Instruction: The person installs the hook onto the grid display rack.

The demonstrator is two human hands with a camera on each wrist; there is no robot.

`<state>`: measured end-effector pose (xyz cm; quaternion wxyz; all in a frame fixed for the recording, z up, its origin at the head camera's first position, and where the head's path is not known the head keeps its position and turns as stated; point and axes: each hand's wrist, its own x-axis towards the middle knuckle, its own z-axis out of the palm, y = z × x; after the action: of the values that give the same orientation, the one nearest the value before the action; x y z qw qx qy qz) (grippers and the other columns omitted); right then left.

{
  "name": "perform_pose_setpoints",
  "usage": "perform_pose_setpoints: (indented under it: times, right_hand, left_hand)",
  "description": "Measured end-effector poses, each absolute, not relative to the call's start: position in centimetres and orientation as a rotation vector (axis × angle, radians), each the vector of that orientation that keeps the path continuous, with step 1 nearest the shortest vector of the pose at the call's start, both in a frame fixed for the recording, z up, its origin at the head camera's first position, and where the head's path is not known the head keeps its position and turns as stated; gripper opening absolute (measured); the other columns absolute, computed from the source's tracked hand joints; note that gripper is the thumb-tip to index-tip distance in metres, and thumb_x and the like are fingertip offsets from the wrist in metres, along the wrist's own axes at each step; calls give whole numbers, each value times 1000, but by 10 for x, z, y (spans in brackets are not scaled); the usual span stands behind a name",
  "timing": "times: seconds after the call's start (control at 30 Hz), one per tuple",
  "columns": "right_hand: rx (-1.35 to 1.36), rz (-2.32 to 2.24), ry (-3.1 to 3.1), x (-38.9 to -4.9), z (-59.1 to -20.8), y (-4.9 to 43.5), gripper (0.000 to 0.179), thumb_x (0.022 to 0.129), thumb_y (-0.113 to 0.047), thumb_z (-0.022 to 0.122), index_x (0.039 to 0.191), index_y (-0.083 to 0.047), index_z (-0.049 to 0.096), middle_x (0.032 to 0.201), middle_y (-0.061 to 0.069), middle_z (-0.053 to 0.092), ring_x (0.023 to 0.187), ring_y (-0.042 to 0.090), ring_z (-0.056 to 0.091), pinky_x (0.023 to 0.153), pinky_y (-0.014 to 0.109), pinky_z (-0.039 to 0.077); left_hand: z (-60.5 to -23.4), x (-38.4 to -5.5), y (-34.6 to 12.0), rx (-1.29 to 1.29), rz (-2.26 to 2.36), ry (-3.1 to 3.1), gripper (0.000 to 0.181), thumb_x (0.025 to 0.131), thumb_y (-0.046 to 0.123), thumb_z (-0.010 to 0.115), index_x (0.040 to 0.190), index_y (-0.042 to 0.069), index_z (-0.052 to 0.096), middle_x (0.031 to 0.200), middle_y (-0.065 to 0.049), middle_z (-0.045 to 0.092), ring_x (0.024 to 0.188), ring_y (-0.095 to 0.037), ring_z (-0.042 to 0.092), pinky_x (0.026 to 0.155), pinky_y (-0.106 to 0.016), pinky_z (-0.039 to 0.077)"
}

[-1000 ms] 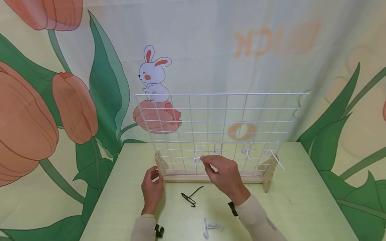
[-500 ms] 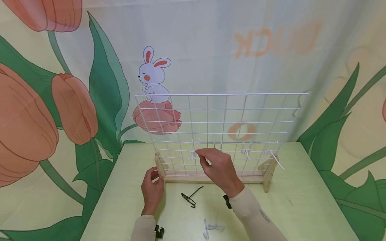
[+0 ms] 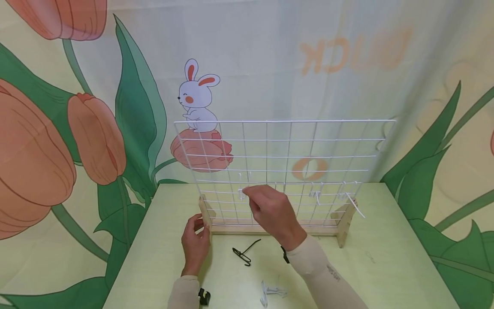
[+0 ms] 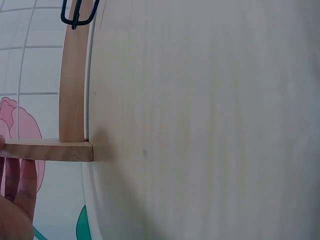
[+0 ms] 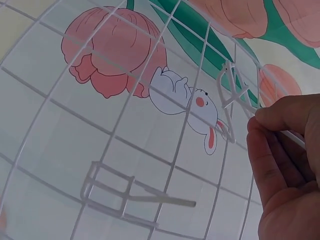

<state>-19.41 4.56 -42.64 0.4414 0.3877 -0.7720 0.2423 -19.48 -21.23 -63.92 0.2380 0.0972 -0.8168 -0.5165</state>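
My right hand pinches the prong of a white wire hook between thumb and forefinger. The hook is up against the left part of a white wire grid panel, its two bent ends pointing upward near a crossbar. My left hand grips the left end of the wooden stand that bears the panel. In the left wrist view, fingers lie along one side of the wooden foot and the thumb on the other. Another white hook hangs on the grid near my right hand.
Two more white hooks hang further right, one near the middle and one by the right support. A black wire hook lies on the table before the stand. Loose white hooks lie nearer the front.
My right hand has moved left and slightly up with the white hook, bringing its bent ends higher on the grid. The left hand has stayed at the stand.
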Motion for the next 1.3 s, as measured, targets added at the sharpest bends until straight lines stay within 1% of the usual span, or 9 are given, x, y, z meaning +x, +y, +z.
perform_pose_setpoints:
  times: [0.1, 0.27, 0.53, 0.67, 0.87, 0.93, 1.03, 1.17, 1.3]
  right_hand:
    - [963, 557, -1916, -194, -427, 40, 26, 83, 11, 72, 101, -7, 78, 96, 2, 81, 89, 15, 78, 75, 29, 66]
    - [953, 501, -1958, -197, -431, 33, 25, 84, 8, 74, 102, -9, 78, 96, 0, 81, 89, 14, 78, 75, 27, 66]
    - [952, 451, -2012, -202, -435, 26, 22, 86, 5, 77, 103, -10, 79, 97, 0, 80, 89, 14, 78, 72, 26, 65]
    - [946, 436, -2029, -204, -440, 24, 23, 84, 4, 80, 103, -10, 78, 97, 0, 80, 89, 14, 77, 71, 25, 65]
    - [927, 435, -2043, -205, -446, 21, 30, 82, 3, 82, 109, -9, 77, 93, 1, 80, 86, 14, 77, 65, 24, 63]
    - [925, 447, -2049, -205, -448, 21, 31, 81, 3, 83, 109, -8, 77, 92, 1, 80, 84, 14, 77, 63, 24, 63]
    - [932, 476, -2057, -205, -450, 20, 26, 82, 2, 82, 106, -7, 77, 93, 2, 80, 84, 14, 77, 65, 24, 63]
    - [943, 523, -2066, -203, -451, 20, 20, 86, 1, 80, 104, -8, 77, 93, 3, 81, 83, 15, 77, 68, 25, 64]
    - [945, 552, -2068, -202, -454, 21, 20, 85, 0, 83, 103, -8, 78, 94, 3, 81, 83, 15, 78, 71, 26, 65]
  left_hand:
    - [-638, -195, -212, 268, -1424, -2237, 40, 98, 5, 72, 135, 15, 62, 119, -10, 71, 113, -27, 72, 90, -45, 65]
    - [-638, -194, -211, 250, -1428, -2224, 41, 97, 2, 72, 136, 13, 62, 120, -12, 72, 113, -29, 72, 89, -48, 65]
    - [-640, -195, -213, 235, -1404, -2215, 41, 97, 2, 73, 136, 12, 62, 119, -11, 72, 112, -28, 73, 87, -43, 66]
    - [-639, -195, -212, 239, -1414, -2213, 41, 96, 2, 73, 134, 13, 63, 118, -11, 73, 111, -28, 73, 87, -43, 66]
    - [-637, -195, -212, 248, -1420, -2216, 41, 97, 2, 73, 135, 12, 62, 119, -11, 73, 112, -28, 73, 88, -45, 66]
    - [-636, -194, -212, 248, -1431, -2212, 41, 97, 2, 73, 135, 12, 62, 119, -12, 72, 112, -29, 73, 88, -46, 66]
    - [-635, -193, -212, 253, -1443, -2212, 41, 97, 2, 73, 135, 12, 62, 119, -12, 72, 112, -29, 73, 89, -47, 66]
    - [-636, -193, -213, 264, -1442, -2227, 41, 97, 3, 73, 135, 14, 62, 120, -10, 72, 113, -27, 72, 89, -43, 66]
    - [-637, -194, -214, 259, -1444, -2233, 40, 98, 5, 73, 135, 16, 62, 120, -8, 72, 113, -25, 72, 89, -42, 66]
